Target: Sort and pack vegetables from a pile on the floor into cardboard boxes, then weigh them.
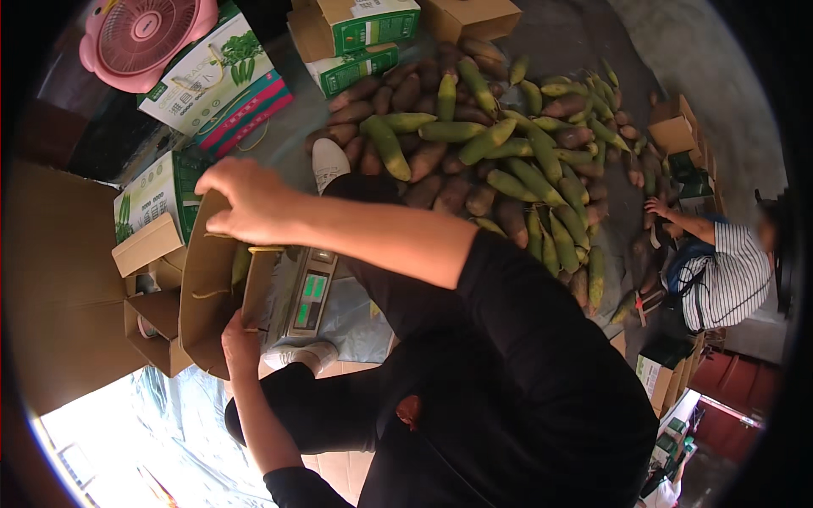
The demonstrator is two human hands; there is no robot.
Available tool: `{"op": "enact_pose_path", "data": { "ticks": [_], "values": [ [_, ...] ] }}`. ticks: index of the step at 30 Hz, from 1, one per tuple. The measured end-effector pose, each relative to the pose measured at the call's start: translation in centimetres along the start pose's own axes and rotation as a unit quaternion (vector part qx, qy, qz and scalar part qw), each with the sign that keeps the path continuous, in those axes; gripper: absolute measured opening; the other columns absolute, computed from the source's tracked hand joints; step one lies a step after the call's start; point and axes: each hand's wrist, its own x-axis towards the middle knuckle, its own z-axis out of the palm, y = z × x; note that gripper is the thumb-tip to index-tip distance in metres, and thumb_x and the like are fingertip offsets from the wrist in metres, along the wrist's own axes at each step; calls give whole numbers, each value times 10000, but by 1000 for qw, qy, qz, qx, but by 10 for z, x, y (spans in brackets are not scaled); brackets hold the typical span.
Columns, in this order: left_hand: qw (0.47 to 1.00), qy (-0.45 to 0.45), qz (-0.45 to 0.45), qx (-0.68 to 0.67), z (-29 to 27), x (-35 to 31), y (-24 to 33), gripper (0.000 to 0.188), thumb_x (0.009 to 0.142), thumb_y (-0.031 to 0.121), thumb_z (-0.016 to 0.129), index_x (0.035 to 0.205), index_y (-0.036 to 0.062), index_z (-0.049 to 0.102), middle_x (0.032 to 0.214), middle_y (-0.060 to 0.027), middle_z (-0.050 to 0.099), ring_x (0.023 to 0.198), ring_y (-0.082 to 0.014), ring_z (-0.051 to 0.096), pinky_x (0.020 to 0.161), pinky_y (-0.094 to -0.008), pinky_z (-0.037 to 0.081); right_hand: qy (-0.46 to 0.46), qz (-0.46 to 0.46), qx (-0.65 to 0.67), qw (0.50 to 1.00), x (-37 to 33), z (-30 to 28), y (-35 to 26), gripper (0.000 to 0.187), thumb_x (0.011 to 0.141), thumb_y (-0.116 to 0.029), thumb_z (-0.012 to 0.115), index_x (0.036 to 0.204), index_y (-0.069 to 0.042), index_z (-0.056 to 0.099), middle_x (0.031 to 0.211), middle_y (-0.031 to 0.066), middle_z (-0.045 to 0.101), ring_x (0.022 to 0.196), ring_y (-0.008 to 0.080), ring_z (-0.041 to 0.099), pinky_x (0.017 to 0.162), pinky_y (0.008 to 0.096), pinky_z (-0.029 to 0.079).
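Note:
An open cardboard box (203,326) stands between my hands, its brown inner walls facing up. My right hand (252,201) reaches across and grips the box's upper edge, fingers and thumb on either side of the board. Lower down, my left hand (241,339) pinches the near flap. Inside the box a long green radish (240,266) shows in part; the rest of the inside is hidden. A yellow cord handle (266,248) lies at the flap's edge. Beside the box is a weighing scale (310,298) with a lit green display.
A large heap of green radishes (508,157) and reddish-brown roots (423,161) covers the floor ahead. Printed cartons (364,30) and a pink fan (148,38) stand around it. At the right, a person in a striped shirt (724,275) reaches toward the heap.

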Motion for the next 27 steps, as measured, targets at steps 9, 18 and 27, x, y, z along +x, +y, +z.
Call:
{"op": "enact_pose_path", "data": {
  "ticks": [9, 18, 27],
  "values": [
    [1000, 16, -2, -16, -2, -5, 1, 256, 798, 23, 518, 1043, 8, 589, 864, -206, 637, 831, -341, 635, 723, -356, 481, 47, 214, -151, 964, -108, -197, 124, 297, 756, -209, 670, 1004, -53, 619, 960, 112, 650, 900, 238, 619, 763, 341, 490],
    [1000, 2, 3, -3, 6, 0, 9, 269, 817, 36, 541, 1082, 0, 566, 864, -196, 634, 803, -303, 621, 742, -344, 467, -134, 412, -397, 809, -396, -226, 270, 251, 712, -154, 665, 948, -70, 648, 954, 164, 640, 903, 336, 603, 778, 412, 481],
    [1000, 4, -5, 16, 4, -5, 13, 217, 841, 26, 524, 1052, -18, 550, 857, -199, 633, 773, -300, 621, 722, -355, 470, -229, 551, -323, 735, -453, -187, 246, 324, 707, -196, 697, 1016, -121, 634, 1004, 138, 635, 979, 316, 590, 831, 412, 471]
  ]
}}
